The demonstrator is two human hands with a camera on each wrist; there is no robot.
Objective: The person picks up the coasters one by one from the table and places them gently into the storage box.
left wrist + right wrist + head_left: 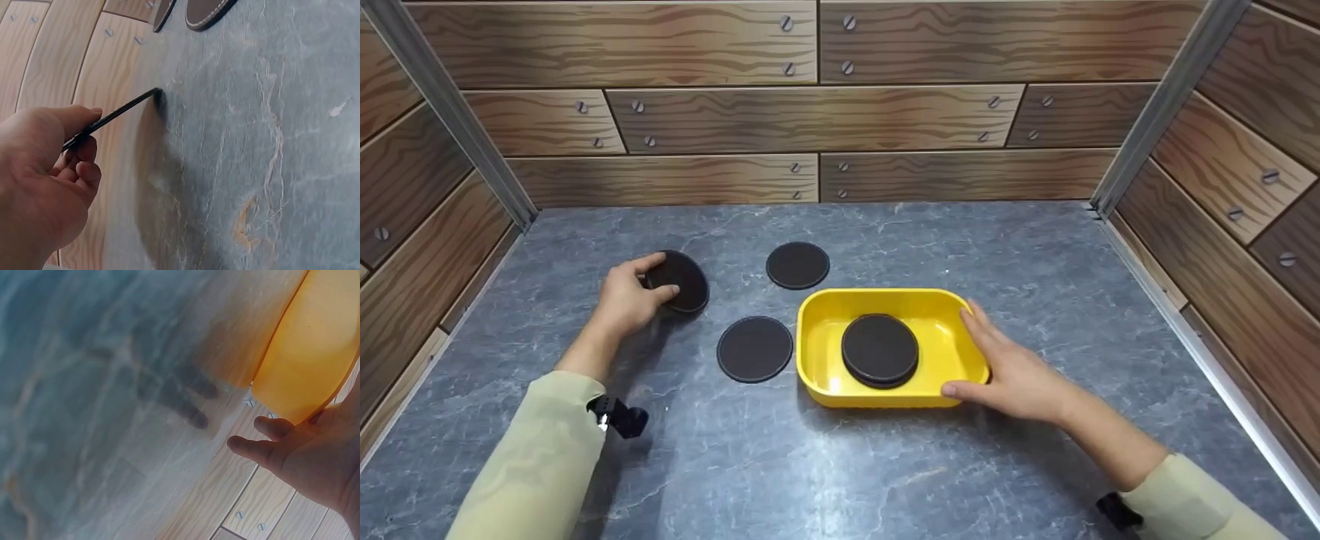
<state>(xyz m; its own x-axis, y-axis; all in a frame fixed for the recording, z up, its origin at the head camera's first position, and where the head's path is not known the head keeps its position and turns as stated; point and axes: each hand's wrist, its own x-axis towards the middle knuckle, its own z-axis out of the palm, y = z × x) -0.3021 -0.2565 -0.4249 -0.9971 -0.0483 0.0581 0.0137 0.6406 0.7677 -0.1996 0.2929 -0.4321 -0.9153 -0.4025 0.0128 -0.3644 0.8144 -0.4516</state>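
Observation:
My left hand (649,279) pinches a thin dark round disc (682,281) by its edge and holds it tilted, its far edge on the grey tabletop. The left wrist view shows that disc (115,115) edge-on between thumb and fingers of the left hand (79,135). A yellow tray (825,330) sits at centre with a dark disc (880,350) lying in it. My right hand (982,356) rests with straight fingers against the tray's right side; the right wrist view shows the right hand (264,439) beside the tray (315,349).
Two more dark discs lie flat on the grey marbled tabletop (885,465): one (797,265) behind the tray, one (754,349) just left of it. Wood-patterned walls (817,112) enclose the back and both sides.

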